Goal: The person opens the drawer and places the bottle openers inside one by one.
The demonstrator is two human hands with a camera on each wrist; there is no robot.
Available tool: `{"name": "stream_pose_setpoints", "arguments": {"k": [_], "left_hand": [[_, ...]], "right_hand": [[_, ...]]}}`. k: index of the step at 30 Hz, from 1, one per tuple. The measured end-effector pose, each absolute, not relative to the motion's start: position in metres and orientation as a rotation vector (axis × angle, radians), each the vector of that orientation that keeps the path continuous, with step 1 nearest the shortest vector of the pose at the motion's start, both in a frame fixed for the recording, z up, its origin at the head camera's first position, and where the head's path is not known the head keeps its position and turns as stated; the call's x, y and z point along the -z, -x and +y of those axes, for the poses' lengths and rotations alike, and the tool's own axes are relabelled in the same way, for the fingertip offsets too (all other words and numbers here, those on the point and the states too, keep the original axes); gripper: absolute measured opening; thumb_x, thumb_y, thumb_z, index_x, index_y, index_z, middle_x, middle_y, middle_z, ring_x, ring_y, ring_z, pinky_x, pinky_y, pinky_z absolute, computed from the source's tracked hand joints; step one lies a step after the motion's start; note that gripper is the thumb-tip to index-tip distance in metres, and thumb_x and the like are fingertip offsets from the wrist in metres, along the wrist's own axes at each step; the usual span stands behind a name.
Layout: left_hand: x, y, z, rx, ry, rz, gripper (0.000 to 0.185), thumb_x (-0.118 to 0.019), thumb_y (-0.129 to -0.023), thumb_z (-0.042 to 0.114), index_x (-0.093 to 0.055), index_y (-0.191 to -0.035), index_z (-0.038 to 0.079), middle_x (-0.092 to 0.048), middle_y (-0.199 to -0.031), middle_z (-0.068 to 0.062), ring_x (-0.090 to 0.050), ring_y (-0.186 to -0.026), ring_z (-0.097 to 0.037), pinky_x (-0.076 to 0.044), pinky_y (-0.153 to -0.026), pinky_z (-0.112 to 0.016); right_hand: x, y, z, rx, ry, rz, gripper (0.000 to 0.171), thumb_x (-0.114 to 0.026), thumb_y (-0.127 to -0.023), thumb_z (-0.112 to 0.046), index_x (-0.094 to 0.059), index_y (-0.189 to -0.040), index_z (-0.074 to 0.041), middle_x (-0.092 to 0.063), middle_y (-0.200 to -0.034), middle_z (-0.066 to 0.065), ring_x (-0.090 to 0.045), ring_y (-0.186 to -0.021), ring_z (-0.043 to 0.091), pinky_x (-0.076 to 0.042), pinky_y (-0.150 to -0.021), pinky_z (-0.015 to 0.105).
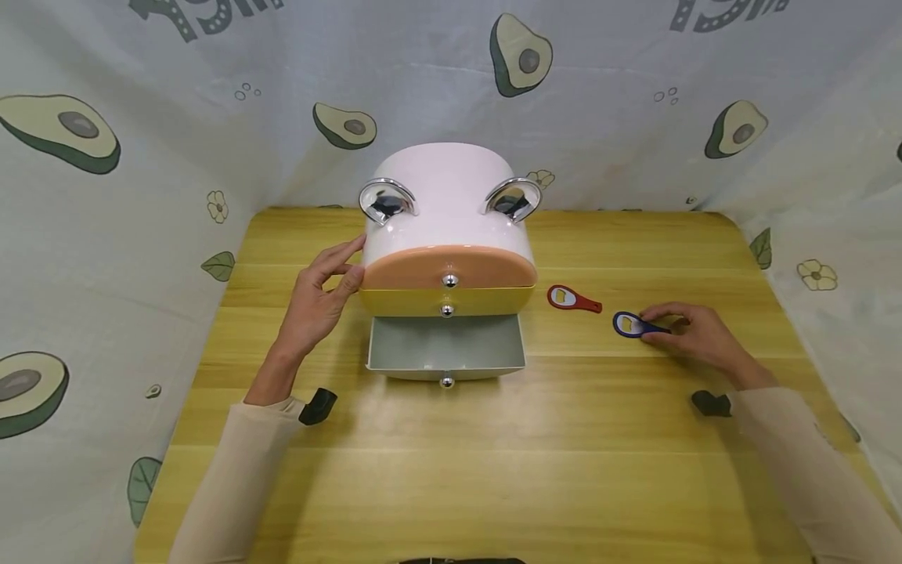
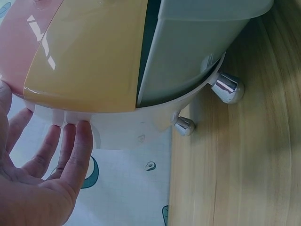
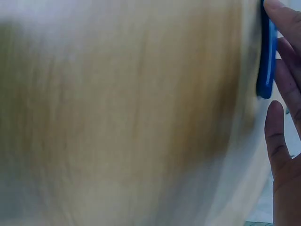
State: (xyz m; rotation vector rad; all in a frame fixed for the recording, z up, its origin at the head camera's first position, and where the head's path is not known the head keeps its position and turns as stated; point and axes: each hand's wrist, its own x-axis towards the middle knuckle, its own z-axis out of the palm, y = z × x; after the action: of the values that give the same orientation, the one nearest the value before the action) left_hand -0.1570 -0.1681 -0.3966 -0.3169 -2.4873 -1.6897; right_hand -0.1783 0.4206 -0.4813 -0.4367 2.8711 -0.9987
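Sitting on a wooden desk (image 1: 493,470) walled by avocado-print cloth (image 1: 141,157), a drawer box (image 1: 447,211) is showing its bottom drawer (image 1: 446,348) pulled out, nothing visible inside. The left hand (image 1: 317,301) is resting flat against the box at 9 o'clock, its grip wide. At 3 o'clock, the right hand (image 1: 694,333) is pinching a blue bottle opener (image 1: 629,324), beside a red opener (image 1: 572,298).

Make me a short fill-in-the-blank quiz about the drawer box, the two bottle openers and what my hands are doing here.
1. The right hand holds the ____ bottle opener on the table.
2. The red bottle opener lies between the blue one and the ____.
3. Of the three drawers, only the ____ one is pulled open.
4. The left hand rests against the drawer box with ____ fingers.

Missing words: blue; drawer box; bottom; straight
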Motion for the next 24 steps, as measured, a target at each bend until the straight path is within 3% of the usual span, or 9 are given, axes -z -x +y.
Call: {"name": "stream_pose_setpoints", "arguments": {"k": [10, 18, 24], "left_hand": [[0.396, 0.157, -0.168, 1.701, 0.318, -2.484, 0.044, -0.058, -0.103, 0.024, -0.053, -0.146, 0.028, -0.053, -0.146, -0.001, -0.06, -0.104, -0.008, -0.051, -0.086, -0.017], [0.396, 0.157, -0.169, 1.701, 0.319, -2.48, 0.044, -0.058, -0.102, 0.024, -0.054, -0.146, 0.028, -0.053, -0.146, -0.001, -0.06, -0.103, -0.008, -0.052, -0.085, -0.018], [0.397, 0.158, -0.168, 1.703, 0.32, -2.483, 0.044, -0.058, -0.102, 0.024, -0.054, -0.146, 0.028, -0.052, -0.147, -0.001, -0.06, -0.105, -0.012, -0.052, -0.085, -0.017]], "right_hand": [[0.483, 0.18, 0.413, 0.952, 0.487, 2.899, 0.026, -0.085, -0.081, -0.014, -0.077, -0.106, -0.011, -0.074, -0.108, 0.015, -0.059, -0.089, -0.008, -0.044, -0.071, 0.007], [0.488, 0.179, 0.408, 0.809, 0.498, 3.047, 0.022, -0.088, -0.078, -0.02, -0.079, -0.097, -0.011, -0.077, -0.085, 0.007, -0.06, -0.076, -0.007, -0.043, -0.068, 0.007], [0.485, 0.177, 0.404, 0.759, 0.453, 3.082, 0.027, -0.088, -0.078, -0.02, -0.079, -0.1, -0.007, -0.076, -0.081, 0.007, -0.062, -0.074, -0.002, -0.041, -0.066, 0.009]]}}
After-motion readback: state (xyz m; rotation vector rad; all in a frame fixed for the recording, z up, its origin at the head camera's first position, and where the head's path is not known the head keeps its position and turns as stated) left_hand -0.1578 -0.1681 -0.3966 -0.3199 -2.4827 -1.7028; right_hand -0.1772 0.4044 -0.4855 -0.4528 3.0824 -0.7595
